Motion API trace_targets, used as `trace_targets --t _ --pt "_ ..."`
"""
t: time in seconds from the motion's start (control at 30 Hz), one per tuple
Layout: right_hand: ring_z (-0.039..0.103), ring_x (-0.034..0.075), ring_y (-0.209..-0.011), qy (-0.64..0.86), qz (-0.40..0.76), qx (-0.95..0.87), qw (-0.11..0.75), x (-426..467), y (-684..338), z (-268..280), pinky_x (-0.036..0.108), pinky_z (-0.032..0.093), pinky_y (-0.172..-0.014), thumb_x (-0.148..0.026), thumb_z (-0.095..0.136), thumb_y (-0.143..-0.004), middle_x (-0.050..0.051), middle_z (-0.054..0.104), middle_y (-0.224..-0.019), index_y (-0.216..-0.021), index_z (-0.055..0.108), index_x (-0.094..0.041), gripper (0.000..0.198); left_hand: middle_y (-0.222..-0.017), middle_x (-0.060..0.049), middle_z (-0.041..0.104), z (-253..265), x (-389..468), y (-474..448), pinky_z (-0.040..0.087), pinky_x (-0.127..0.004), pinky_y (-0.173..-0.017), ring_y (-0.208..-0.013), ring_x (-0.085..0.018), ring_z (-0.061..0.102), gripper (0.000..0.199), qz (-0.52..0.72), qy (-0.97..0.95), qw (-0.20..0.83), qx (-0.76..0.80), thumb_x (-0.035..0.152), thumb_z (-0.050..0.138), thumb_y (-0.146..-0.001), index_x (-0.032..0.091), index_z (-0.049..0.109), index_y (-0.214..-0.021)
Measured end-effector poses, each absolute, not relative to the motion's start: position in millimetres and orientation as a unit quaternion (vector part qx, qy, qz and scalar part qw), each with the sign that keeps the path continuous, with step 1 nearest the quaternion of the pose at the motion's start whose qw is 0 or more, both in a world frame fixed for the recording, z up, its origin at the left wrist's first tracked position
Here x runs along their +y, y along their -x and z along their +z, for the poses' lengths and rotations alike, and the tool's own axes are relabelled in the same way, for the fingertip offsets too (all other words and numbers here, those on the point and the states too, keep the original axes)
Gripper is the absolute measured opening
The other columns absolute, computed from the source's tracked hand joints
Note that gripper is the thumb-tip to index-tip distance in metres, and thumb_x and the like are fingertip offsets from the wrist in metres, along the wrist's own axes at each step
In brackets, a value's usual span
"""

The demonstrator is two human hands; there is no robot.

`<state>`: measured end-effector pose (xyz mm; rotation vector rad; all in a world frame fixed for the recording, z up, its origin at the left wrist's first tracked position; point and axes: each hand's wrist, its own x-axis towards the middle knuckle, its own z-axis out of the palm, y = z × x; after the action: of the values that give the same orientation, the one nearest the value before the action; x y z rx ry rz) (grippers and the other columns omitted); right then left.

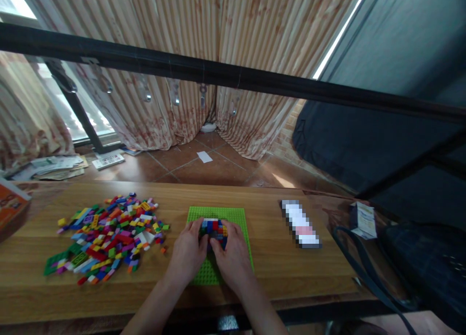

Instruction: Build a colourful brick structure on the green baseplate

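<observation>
On the wooden table lies a lime green baseplate [218, 211]. Above its middle is a small block build of toy bricks [214, 225], with blue, red, white and yellow pieces showing. My left hand [189, 252] wraps round the build's left side, thumb at the front. From the right, my right hand [233, 255] grips the other side, its thumb close to the left one. Both hands hide much of the build, and I cannot tell whether it is pressed onto the baseplate. A large loose pile of coloured bricks [109, 233] spreads to the left.
Right of the baseplate, a phone [300, 223] with a blurred screen lies on the wooden table [276, 272]. A small box [363, 220] and a dark bag [422, 262] with a strap are further right. A dark horizontal bar [218, 73] crosses in front of the curtains.
</observation>
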<state>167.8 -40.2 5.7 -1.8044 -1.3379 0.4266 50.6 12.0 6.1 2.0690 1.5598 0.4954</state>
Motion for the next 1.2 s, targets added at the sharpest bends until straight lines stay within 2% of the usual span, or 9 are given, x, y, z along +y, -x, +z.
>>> trace_targets --t 0.3,0.7,1.2 --pt "0.052 0.028 -0.113 0.729 0.179 -0.537 0.384 -38.0 -166.6 9.5 0.044 0.042 -0.1 -0.022 0.056 -0.078 0.015 0.057 -0.121 -0.122 0.056 -0.013 0.045 -0.112 -0.013 0.062 6.2 9.1 -51.9 0.049 -0.032 -0.084 -0.096 -0.021 0.063 0.044 0.184 -0.755 0.25 0.578 0.014 0.049 -0.085 0.011 0.049 -0.129" --pt "0.048 0.029 -0.119 0.739 0.137 -0.569 0.333 -38.8 -163.7 2.5 0.044 0.039 -0.104 -0.021 0.054 -0.081 0.016 0.054 -0.124 -0.123 0.055 -0.012 0.043 -0.114 -0.012 0.061 3.7 8.7 -49.5 0.05 -0.032 -0.084 -0.097 -0.021 0.063 0.044 0.211 -0.754 0.259 0.565 0.011 0.05 -0.083 0.013 0.049 -0.127" --pt "0.05 0.028 -0.114 0.754 0.115 -0.587 0.271 -37.4 -161.9 3.9 0.041 0.041 -0.1 -0.02 0.056 -0.081 0.015 0.055 -0.124 -0.121 0.057 -0.013 0.041 -0.117 -0.014 0.06 3.9 9.3 -44.7 0.05 -0.035 -0.089 -0.098 -0.021 0.063 0.046 0.225 -0.748 0.307 0.544 0.01 0.05 -0.082 0.011 0.05 -0.129"
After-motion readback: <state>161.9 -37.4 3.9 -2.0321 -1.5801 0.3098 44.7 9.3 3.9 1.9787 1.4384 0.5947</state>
